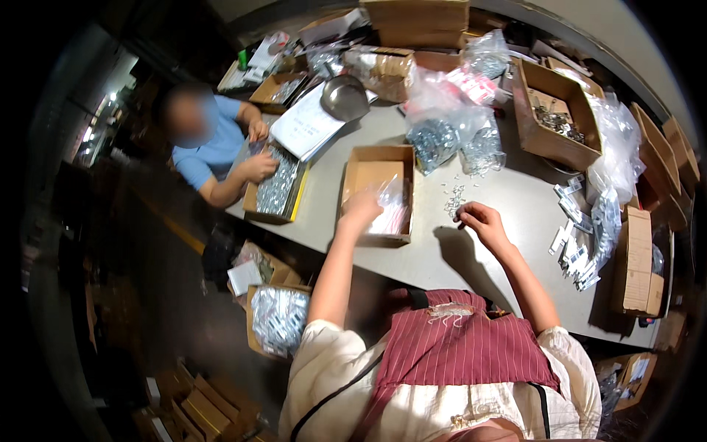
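Observation:
My left hand (359, 213) is over the left edge of an open cardboard box (412, 166). Motion blurs its fingers, so I cannot tell whether they grip anything. Inside that box, beside the hand, lie clear plastic bags (392, 193) with pinkish-white strips below them. To the right, a small heap of little metal pieces (454, 200) is spread on the grey table (412, 269). My right hand (482, 224) is at the near edge of this heap, thumb and fingers curled together in a pinch. Whatever is between those fingertips is too small to make out.
Across the left corner, a co-worker in blue (202, 147) handles metal parts in a box (274, 217). Filled plastic bags (434, 140), a metal scoop (345, 98) on papers (305, 125) and a box of metal parts (552, 144) stand farther back. White metal brackets (574, 254) lie right.

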Available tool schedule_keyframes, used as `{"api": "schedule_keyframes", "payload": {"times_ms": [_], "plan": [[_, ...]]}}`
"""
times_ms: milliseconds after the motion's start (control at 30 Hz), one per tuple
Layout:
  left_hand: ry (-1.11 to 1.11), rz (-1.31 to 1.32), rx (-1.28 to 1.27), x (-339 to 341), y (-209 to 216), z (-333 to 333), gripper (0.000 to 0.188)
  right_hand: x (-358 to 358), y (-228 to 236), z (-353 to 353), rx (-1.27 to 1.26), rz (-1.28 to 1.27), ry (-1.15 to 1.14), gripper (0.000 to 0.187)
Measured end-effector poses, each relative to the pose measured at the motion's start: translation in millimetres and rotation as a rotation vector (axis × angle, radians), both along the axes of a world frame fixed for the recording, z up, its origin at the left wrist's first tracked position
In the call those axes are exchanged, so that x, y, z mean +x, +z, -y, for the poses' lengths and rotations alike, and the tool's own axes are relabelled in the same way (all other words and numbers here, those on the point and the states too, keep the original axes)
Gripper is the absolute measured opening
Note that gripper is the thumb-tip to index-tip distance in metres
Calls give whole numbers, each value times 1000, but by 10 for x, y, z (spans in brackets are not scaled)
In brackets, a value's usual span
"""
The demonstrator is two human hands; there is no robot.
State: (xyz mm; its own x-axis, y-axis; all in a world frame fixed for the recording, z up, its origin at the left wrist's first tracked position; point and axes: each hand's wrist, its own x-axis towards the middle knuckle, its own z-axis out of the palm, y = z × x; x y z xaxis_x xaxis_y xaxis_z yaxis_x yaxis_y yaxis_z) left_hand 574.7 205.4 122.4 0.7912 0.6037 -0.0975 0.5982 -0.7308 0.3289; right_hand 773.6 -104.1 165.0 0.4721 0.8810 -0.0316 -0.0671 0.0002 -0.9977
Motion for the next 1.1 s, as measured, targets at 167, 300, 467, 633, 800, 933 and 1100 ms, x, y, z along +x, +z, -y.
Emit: {"api": "schedule_keyframes", "payload": {"times_ms": [167,300,467,633,800,933,1100], "plan": [[150,414,-488,272,616,438,26,245,-145,633,-43,63,-233,21],[106,687,-553,437,1001,1253,26,-128,313,486,-72,337,-135,34],[69,674,-772,648,922,1956,19,-281,416,420,-32,404,-318,30],[-175,648,-296,659,911,2092,19,-221,237,701,-90,676,-429,23],[-533,535,-222,672,824,2062,22,-248,357,770,-48,1113,-134,30],[-504,229,-310,686,681,2038,25,29,47,715,-167,942,-133,36],[-317,155,-603,582,456,2046,27,377,-192,390,-333,895,-249,44]]}}
